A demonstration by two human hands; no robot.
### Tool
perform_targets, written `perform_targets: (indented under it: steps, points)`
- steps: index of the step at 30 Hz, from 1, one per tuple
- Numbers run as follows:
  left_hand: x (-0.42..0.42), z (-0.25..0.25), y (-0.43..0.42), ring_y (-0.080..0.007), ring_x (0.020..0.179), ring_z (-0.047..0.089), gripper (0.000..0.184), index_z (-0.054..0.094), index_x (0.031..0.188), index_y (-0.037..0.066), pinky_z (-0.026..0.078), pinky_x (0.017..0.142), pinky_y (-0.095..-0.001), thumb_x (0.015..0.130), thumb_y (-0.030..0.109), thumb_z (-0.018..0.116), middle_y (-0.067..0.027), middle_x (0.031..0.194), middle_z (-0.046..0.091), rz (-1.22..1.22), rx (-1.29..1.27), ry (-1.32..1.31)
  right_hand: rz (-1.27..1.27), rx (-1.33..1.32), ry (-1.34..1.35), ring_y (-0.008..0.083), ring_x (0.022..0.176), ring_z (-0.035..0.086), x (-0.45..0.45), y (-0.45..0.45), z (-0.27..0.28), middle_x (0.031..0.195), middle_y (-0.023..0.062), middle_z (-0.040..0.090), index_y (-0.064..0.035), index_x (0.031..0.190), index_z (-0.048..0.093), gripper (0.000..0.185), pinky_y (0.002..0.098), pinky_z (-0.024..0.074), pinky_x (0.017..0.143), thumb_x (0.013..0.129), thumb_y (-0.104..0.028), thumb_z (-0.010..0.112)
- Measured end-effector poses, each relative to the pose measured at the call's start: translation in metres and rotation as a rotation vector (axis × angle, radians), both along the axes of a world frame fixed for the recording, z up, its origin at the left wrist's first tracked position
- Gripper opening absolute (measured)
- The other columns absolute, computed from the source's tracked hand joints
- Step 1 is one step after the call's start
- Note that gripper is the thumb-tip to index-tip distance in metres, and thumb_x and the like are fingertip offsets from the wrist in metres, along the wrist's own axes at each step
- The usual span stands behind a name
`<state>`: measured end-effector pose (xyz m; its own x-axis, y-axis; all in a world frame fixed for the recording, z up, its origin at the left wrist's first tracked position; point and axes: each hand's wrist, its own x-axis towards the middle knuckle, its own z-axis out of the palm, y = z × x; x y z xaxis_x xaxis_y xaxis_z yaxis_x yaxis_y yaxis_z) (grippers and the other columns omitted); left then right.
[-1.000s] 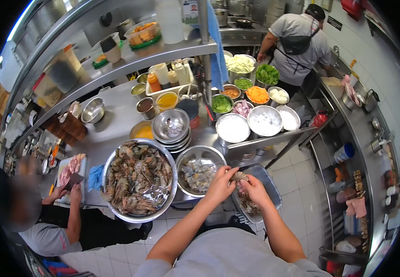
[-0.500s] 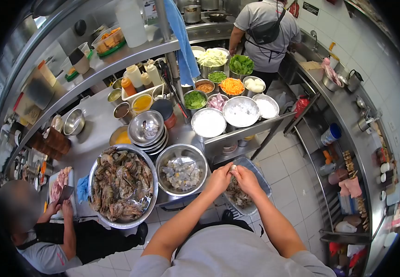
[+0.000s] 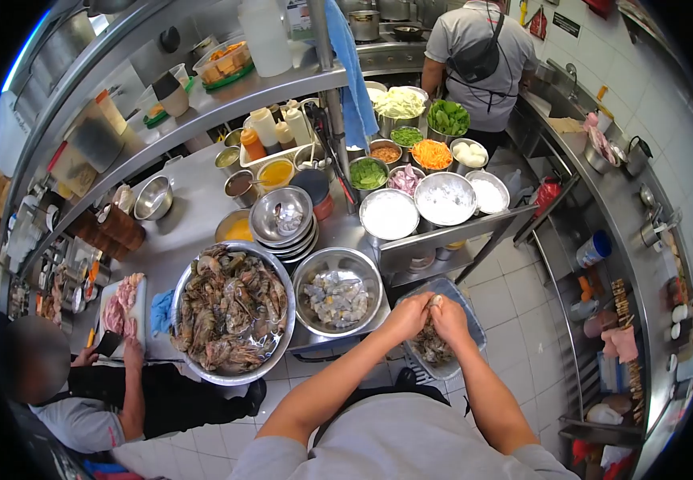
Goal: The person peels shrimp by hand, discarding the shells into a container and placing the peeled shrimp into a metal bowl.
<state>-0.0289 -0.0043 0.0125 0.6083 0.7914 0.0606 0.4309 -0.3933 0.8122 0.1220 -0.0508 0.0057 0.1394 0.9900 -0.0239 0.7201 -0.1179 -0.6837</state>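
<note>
Holding a small shrimp [image 3: 437, 301], mostly hidden, between left hand [image 3: 412, 316] and right hand [image 3: 449, 322], above a plastic tub [image 3: 475, 322] of brownish shrimp scraps [image 3: 432, 350]. Clamping it with the fingers of both hands, tips close together, exact grip too small to tell. Leaning both forearms in over the tub, just beside the counter [image 3: 196, 188]. Near left hand, on the counter, showing peeled shrimp [image 3: 334, 296] in a steel bowl [image 3: 366, 318]. Farther left, heaped with whole shrimp [image 3: 230, 300] in a large metal bowl [image 3: 289, 298]. Behind these, stacked with smaller bowls [image 3: 282, 216]. Past the large bowl, spread with a blue cloth [image 3: 162, 310] beside a cutting board [image 3: 139, 324] with pink meat [image 3: 125, 306], near a co-worker [image 3: 82, 416] holding a dark blade [image 3: 109, 344]. Beyond the tub, lined with containers of shredded carrot [image 3: 432, 155] and leafy greens [image 3: 449, 118].
</note>
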Motion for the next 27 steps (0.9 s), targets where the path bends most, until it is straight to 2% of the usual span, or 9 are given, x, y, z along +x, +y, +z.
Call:
perform_targets:
  steps: [2, 5, 9, 13, 17, 19, 20, 22, 27]
  points:
    - [-0.001, 0.003, 0.005, -0.0346, 0.095, 0.068, 0.040, 0.053, 0.132, 0.001, 0.054, 0.083, -0.0417, 0.092, 0.006, 0.054, -0.0175, 0.117, 0.067, -0.045, -0.008, -0.001, 0.010, 0.022, 0.005, 0.0465, 0.089, 0.061, 0.010, 0.003, -0.002, 0.094, 0.0250, 0.065, -0.0020, 0.100, 0.059, 0.023, 0.0526, 0.0479, 0.077, 0.088, -0.019, 0.050]
    - [-0.012, 0.020, 0.013, -0.0064, 0.070, 0.055, 0.057, 0.036, 0.150, 0.005, 0.049, 0.063, -0.0228, 0.096, 0.005, 0.054, -0.0041, 0.102, 0.068, -0.188, -0.667, -0.259, 0.131, 0.033, 0.232, 0.0271, 0.075, 0.064, 0.036, 0.012, -0.035, 0.084, 0.0136, 0.066, -0.0011, 0.101, 0.059, 0.020, 0.0396, 0.0504, 0.070, 0.094, -0.014, 0.046]
    - [-0.021, 0.025, 0.020, -0.0103, 0.075, 0.061, 0.077, 0.010, 0.158, 0.010, 0.051, 0.066, -0.0235, 0.095, 0.005, 0.055, -0.0076, 0.108, 0.068, -0.278, -1.027, -0.444, -0.018, -0.154, 0.366, 0.0412, 0.095, 0.064, 0.060, 0.019, -0.021, 0.099, 0.0242, 0.067, 0.0003, 0.100, 0.060, 0.021, 0.0493, 0.0476, 0.082, 0.092, -0.017, 0.050]
    - [-0.016, 0.015, 0.017, -0.0141, 0.091, 0.066, 0.038, 0.051, 0.132, 0.008, 0.056, 0.080, -0.0290, 0.095, 0.004, 0.059, -0.0095, 0.117, 0.064, -0.061, -1.105, -0.681, 0.139, -0.099, -0.225, 0.0393, 0.109, 0.062, 0.074, 0.009, -0.036, 0.116, 0.0249, 0.065, -0.0002, 0.120, 0.062, 0.041, 0.0460, 0.0489, 0.091, 0.083, -0.018, 0.058]
    - [-0.005, 0.005, 0.011, -0.0173, 0.091, 0.066, 0.034, 0.054, 0.126, 0.005, 0.057, 0.076, -0.0286, 0.093, 0.002, 0.062, -0.0053, 0.109, 0.061, 0.191, -1.047, -0.722, 0.100, 0.114, -0.304, 0.0346, 0.113, 0.062, 0.067, 0.001, -0.041, 0.121, 0.0209, 0.065, 0.0012, 0.128, 0.058, 0.045, 0.0400, 0.0488, 0.094, 0.088, -0.020, 0.057]
    - [0.001, -0.003, 0.009, -0.0169, 0.091, 0.065, 0.034, 0.054, 0.126, 0.005, 0.055, 0.076, -0.0279, 0.093, 0.002, 0.062, -0.0054, 0.109, 0.062, 0.213, -0.941, -0.719, 0.072, -0.168, 0.578, 0.0254, 0.107, 0.064, 0.048, -0.002, -0.021, 0.116, 0.0135, 0.067, 0.0009, 0.126, 0.058, 0.039, 0.0342, 0.0484, 0.092, 0.096, -0.024, 0.055]
    - [0.003, -0.007, 0.009, -0.0164, 0.091, 0.064, 0.034, 0.055, 0.125, 0.005, 0.054, 0.076, -0.0272, 0.092, 0.003, 0.063, -0.0056, 0.108, 0.062, 0.229, -0.830, -0.715, 0.074, -0.169, 0.579, 0.0254, 0.107, 0.064, 0.040, -0.003, -0.015, 0.116, 0.0135, 0.067, 0.0009, 0.126, 0.058, 0.039, 0.0342, 0.0484, 0.092, 0.096, -0.024, 0.055]
    - [0.003, -0.004, 0.009, -0.0148, 0.091, 0.063, 0.034, 0.055, 0.124, 0.005, 0.052, 0.078, -0.0270, 0.092, 0.005, 0.065, -0.0049, 0.107, 0.063, 0.229, -0.851, -0.734, 0.053, -0.394, 1.136, 0.0183, 0.104, 0.063, 0.024, -0.004, -0.003, 0.114, 0.0083, 0.067, -0.0031, 0.123, 0.060, 0.031, 0.0314, 0.0479, 0.092, 0.103, -0.024, 0.050]
    - [-0.009, 0.001, 0.007, -0.0100, 0.093, 0.059, 0.032, 0.058, 0.116, 0.005, 0.048, 0.082, -0.0260, 0.089, 0.013, 0.072, -0.0027, 0.101, 0.065, 0.237, -0.640, -0.567, -0.032, -0.274, 0.975, 0.0104, 0.075, 0.059, 0.017, -0.005, -0.011, 0.082, 0.0004, 0.063, -0.0044, 0.099, 0.064, 0.019, 0.0247, 0.0494, 0.073, 0.102, -0.020, 0.054]
